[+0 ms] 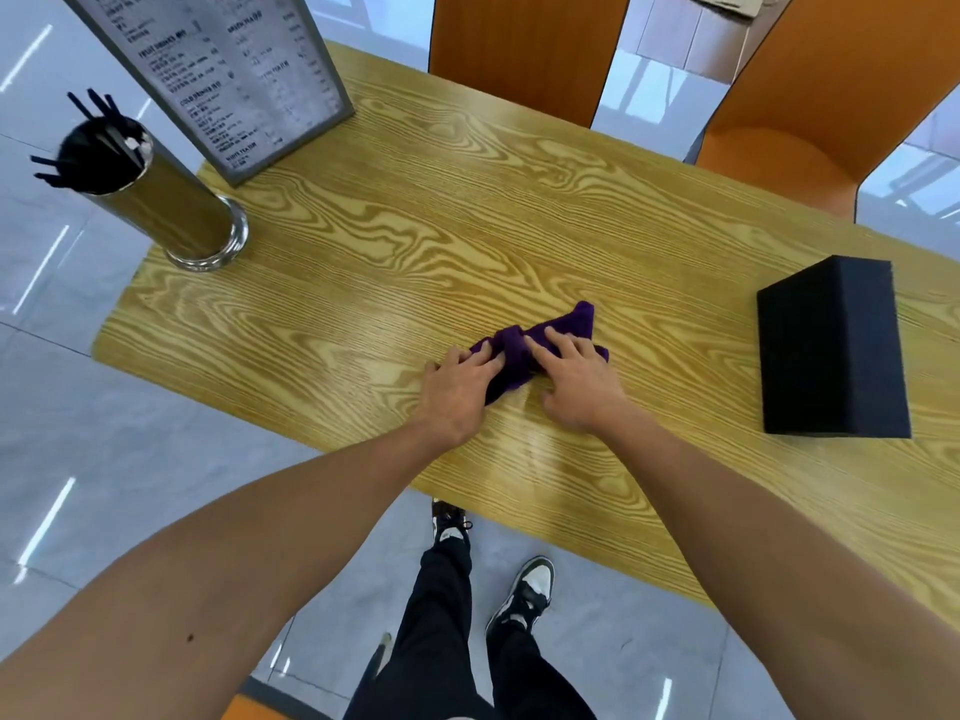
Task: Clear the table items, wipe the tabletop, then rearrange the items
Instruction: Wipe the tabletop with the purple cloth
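Both hands press flat on a bunched purple cloth [540, 350] near the middle of the wooden table [363, 262]: the left hand [457, 389] has its fingers spread over the cloth's near-left end, the right hand [576, 381] lies over its right part, and the 2 hands sit close together, palms down and fingers extended, pinning the cloth rather than clenching it. The likeliest trouble, as I judge it, comes from the 3 items standing on the tabletop. A wide sweep to the right could shove the black box [831, 350], which stands near the table's right end, towards the near edge. A sweep to the far left could knock the tall metal cylinder [171, 200], which stands close to the left edge and looks top-heavy enough to tip onto the floor. The framed menu stand [223, 70] behind it sits at the far-left corner and could topple too. The cloth is crumpled, so it may skip over patches and leave streaks. Of containers, the metal cylinder holds a bundle of black straws [93, 142], several jutting above the rim. Whether the black box is open or holds anything cannot be told from here. 2 orange chairs [524, 49] stand beyond the far edge.
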`<state>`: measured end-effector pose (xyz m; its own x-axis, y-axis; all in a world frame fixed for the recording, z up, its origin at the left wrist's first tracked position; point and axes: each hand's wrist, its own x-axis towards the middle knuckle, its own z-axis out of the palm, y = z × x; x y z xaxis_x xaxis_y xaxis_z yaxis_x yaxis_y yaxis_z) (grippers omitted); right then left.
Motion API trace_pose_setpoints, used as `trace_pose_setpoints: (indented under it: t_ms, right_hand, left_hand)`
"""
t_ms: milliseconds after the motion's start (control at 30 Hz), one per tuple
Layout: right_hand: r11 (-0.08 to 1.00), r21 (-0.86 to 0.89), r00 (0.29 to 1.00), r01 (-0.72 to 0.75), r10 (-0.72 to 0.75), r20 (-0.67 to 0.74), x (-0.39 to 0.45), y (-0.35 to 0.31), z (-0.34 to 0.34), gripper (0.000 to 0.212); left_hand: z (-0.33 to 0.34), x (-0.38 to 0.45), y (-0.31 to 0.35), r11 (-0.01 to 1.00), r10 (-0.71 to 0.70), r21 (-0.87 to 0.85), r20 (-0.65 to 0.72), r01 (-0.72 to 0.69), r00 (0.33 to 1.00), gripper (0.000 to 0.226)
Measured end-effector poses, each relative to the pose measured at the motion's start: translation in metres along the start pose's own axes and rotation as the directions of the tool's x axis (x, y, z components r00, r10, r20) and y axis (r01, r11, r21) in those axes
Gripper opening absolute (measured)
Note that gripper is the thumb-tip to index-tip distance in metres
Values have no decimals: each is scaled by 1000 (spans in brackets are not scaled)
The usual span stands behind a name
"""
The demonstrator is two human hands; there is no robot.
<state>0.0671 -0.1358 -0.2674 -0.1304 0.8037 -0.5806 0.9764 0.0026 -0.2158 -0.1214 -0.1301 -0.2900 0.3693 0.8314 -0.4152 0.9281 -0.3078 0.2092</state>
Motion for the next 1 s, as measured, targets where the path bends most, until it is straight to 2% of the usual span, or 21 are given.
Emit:
trace_pose_setpoints:
  t_ms: [433,667,1000]
  right_hand:
    - [997,-74,1000,27,-27,1,-98,33,70,82]
    - [994,-109,996,14,-23,-83,-146,61,108,79]
    - [997,7,977,-76,76,-199,-203,83,154,78]
  left_hand:
    - [50,-94,78,1000,-28,6,-18,28,999,66]
    - [75,-127,121,1000,-15,-17,-18,15,1000,57]
    - [97,-155,160,996,80,-42,-23,-81,997,51]
